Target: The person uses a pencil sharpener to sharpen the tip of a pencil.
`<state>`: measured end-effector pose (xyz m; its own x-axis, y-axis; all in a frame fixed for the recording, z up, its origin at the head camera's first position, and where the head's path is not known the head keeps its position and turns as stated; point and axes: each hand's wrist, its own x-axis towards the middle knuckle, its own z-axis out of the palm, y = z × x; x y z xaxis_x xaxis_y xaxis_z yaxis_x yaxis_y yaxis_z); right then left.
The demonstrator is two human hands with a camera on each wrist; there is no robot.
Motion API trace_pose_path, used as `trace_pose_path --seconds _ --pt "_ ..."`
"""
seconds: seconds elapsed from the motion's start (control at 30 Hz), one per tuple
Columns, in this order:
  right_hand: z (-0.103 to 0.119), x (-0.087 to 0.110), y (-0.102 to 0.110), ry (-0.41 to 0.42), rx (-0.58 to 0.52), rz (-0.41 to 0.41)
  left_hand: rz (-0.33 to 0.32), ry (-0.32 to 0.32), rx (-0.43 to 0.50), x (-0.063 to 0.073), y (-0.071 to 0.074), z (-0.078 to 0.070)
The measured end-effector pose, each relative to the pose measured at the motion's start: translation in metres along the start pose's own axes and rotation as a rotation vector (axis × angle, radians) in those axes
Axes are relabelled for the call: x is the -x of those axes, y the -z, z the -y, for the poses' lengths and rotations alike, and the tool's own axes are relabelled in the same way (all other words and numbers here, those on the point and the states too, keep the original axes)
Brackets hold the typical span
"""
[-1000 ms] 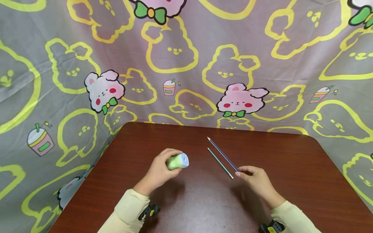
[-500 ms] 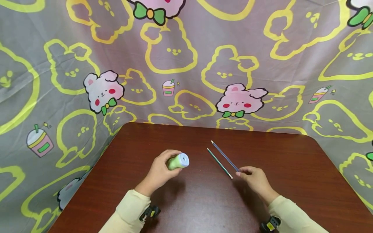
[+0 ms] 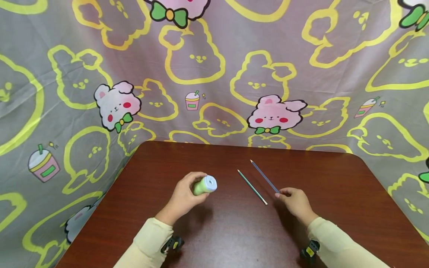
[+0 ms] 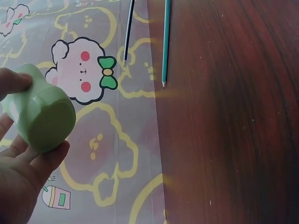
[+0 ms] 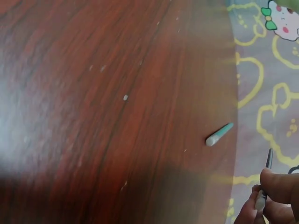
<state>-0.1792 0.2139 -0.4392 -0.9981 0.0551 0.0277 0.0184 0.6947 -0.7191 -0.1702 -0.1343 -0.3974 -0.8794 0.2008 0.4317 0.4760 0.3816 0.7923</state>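
Observation:
My left hand holds a light green pencil sharpener above the table, its pale end with a small hole facing right. In the left wrist view the sharpener's rounded green base shows between thumb and fingers. Between thumb and fingertips, my right hand pinches a dark blue pencil by its rear end, its sharpened point directed away and to the left. A green pencil with a white end lies on the table between the hands. From the right wrist, the blue pencil's end peeks out of the fingers.
The dark red-brown wooden table has rounded far corners. A grey cloth printed with yellow outlines and pink animal faces hangs behind it and at both sides. A camera is strapped to each wrist.
The right hand has shifted slightly right, carrying the blue pencil away from the green one on the table. The left hand and sharpener have stayed nearly still.

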Motion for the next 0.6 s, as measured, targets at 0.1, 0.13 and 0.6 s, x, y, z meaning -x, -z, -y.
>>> trace_pose_path --seconds 0.1,0.13,0.6 --pt "-0.001 -0.002 0.001 -0.008 0.011 0.010 0.012 -0.001 0.014 0.000 -0.001 0.000" --pt "-0.002 -0.003 0.001 -0.010 0.013 0.014 0.014 -0.007 0.011 0.000 -0.001 0.000" --pt "-0.011 -0.010 -0.002 -0.067 0.040 0.075 0.012 -0.025 -0.046 -0.001 -0.002 0.001"
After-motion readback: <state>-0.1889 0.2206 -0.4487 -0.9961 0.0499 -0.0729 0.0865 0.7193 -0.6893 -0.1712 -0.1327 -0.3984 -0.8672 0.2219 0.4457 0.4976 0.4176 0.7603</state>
